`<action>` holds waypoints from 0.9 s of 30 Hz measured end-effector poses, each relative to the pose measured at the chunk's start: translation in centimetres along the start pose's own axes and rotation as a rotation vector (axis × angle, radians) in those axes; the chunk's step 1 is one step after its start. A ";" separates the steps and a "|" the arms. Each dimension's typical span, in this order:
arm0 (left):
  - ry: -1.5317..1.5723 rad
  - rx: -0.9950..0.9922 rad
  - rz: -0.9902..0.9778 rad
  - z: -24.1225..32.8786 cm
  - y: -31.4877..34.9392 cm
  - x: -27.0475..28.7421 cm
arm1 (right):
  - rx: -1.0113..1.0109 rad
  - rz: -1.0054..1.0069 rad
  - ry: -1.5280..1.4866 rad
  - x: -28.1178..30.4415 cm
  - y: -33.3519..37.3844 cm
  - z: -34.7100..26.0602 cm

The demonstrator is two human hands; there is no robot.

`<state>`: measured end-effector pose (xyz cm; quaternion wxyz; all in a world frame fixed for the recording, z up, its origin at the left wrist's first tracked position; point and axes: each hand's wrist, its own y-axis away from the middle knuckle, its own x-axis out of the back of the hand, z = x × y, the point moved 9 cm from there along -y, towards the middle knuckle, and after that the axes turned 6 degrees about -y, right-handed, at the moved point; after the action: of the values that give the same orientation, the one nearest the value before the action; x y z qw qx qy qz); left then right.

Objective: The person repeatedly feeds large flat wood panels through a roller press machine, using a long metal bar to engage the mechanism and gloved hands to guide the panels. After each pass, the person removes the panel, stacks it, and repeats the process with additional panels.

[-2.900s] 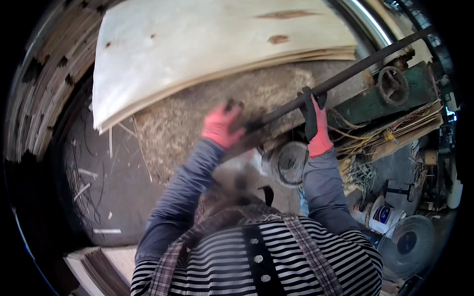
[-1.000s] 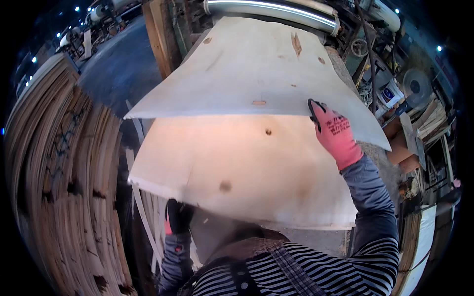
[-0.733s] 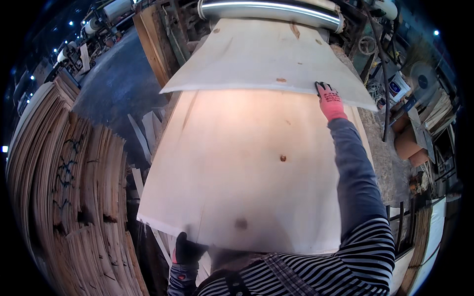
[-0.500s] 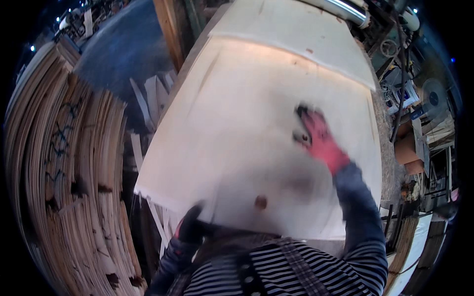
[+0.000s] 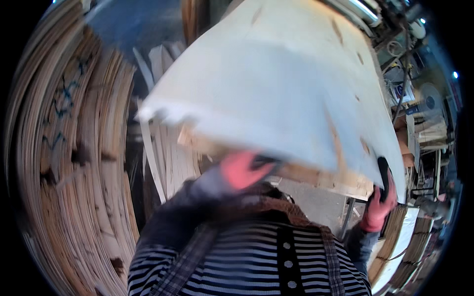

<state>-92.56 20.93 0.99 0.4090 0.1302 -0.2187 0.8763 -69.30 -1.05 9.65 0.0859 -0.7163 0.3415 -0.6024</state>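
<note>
Left hand (image 5: 244,170): at the near edge of the sheet (image 5: 276,89); blur prevents telling whether its fingers are closed on it. Right hand (image 5: 382,197): at the near right corner, fingers gripping the sheet's edge, as far as can be judged.

Change noted: half a second ago the right hand was over the middle of the sheeting and the left by the near left corner; both are now at the near edge, the left further in. The overlap line then visible across the sheeting no longer shows. The near edge now stands raised and bowed, exposing a wood edge (image 5: 340,185) below. Assessment: the near side appears hand-supported, with the far side toward the roller (image 5: 364,10). Stacked wood (image 5: 74,163) stands at left.
</note>
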 end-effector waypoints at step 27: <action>-0.529 0.728 0.296 -21.8 8.3 10.5 | 0.092 -0.026 0.306 -26.9 -29.1 16.0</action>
<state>-106.73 33.79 -15.97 0.1378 0.4512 -0.0101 0.8817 -44.41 32.10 -0.60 0.0575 -0.6159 0.3133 -0.7206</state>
